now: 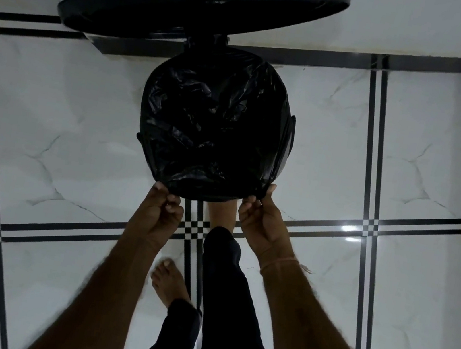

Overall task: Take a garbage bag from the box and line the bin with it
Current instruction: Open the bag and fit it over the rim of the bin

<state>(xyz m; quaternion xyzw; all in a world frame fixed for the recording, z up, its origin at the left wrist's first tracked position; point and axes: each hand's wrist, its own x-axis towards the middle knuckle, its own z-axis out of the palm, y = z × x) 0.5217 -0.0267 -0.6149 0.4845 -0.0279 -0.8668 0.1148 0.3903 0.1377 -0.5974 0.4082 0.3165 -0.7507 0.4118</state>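
A round black bin (290, 129) stands on the tiled floor below me with its lid (202, 4) swung up and open at the back. A black garbage bag (209, 128) fills the bin's mouth, crinkled inside and folded over the rim. My left hand (162, 208) pinches the bag's edge at the near left of the rim. At the near right of the rim, my right hand (259, 212) also grips the bag's edge. The box is not in view.
White marble-look floor tiles (436, 164) with black double stripes lie all around the bin. A white wall (428, 21) rises behind it. My bare feet and dark trouser legs (222, 293) stand just in front of the bin, one foot under its near edge.
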